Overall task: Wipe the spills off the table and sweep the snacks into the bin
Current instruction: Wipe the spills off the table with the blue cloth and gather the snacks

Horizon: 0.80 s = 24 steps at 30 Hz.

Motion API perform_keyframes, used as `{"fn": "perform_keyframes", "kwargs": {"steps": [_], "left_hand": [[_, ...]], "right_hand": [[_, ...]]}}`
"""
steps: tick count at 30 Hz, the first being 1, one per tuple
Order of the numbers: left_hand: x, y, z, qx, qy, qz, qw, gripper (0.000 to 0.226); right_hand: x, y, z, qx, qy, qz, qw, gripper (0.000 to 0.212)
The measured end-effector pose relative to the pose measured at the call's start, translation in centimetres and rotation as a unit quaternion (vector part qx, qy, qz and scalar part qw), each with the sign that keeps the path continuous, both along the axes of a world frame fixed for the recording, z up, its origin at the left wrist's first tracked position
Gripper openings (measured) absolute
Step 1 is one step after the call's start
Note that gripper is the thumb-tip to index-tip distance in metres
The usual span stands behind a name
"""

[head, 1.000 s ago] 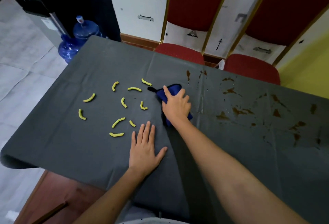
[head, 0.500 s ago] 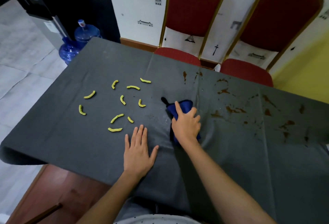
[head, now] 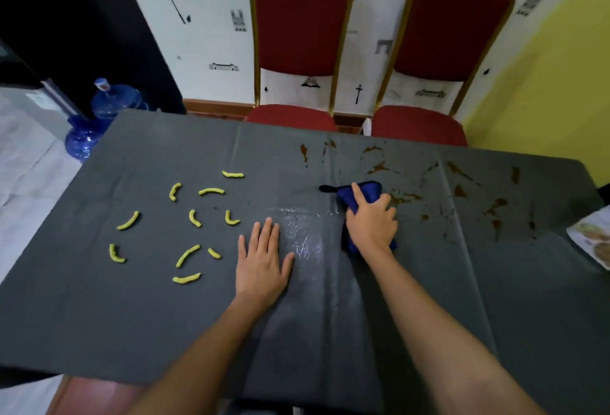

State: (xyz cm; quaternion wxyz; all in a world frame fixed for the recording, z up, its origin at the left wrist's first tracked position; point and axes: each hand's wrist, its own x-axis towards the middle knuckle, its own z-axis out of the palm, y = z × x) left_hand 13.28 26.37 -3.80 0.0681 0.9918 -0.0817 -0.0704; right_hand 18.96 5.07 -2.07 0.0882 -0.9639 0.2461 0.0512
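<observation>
My right hand (head: pixel 371 225) presses down on the blue cloth (head: pixel 361 195), its fingers (head: pixel 359 192) curled over the bunched fabric and gripping it against the counter (head: pixel 330 315). The cloth pokes out beyond my knuckles on the far side and again near my wrist, with a dark tail trailing off to the left. My left hand (head: pixel 262 264) lies flat on the grey covering, palm down, fingers (head: pixel 265 233) straight and only slightly parted, thumb out to the right, holding nothing.

Between my two hands lies a wet, shiny patch (head: pixel 302 233). Just right of the cloth the brown spills (head: pixel 406 197) begin, smeared and spattered across the right half of the counter towards its far edge. To the left of my left hand the yellow snacks (head: pixel 194 218) lie scattered, curved little sticks spread loosely and apart from each other, the nearest one just beside my fingertips.

At the right edge of the counter a printed packet (head: pixel 594 239) is partly in view. Two red chairs (head: pixel 297 28) with gold frames stand against the far side, and blue water bottles (head: pixel 112 102) sit on the floor at the far left corner.
</observation>
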Motion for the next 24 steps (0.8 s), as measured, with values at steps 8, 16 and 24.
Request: {"fn": "perform_keyframes", "kwargs": {"steps": [8,16,24], "left_hand": [[5.4,-1.4,-0.5,-0.034,0.008,0.002,0.999,0.070],[9.9,-1.9,-0.8,-0.036,0.014,0.005,0.999,0.070],[10.2,-1.9,-1.3,-0.032,0.007,0.003,0.999,0.075]], "right_hand": [[2.8,4.8,0.4,-0.014,0.005,0.035,0.999,0.060],[6.4,2.2,0.0,-0.016,-0.002,0.069,0.997,0.061],[7.7,1.3,0.0,-0.027,-0.009,-0.032,0.999,0.059]]}}
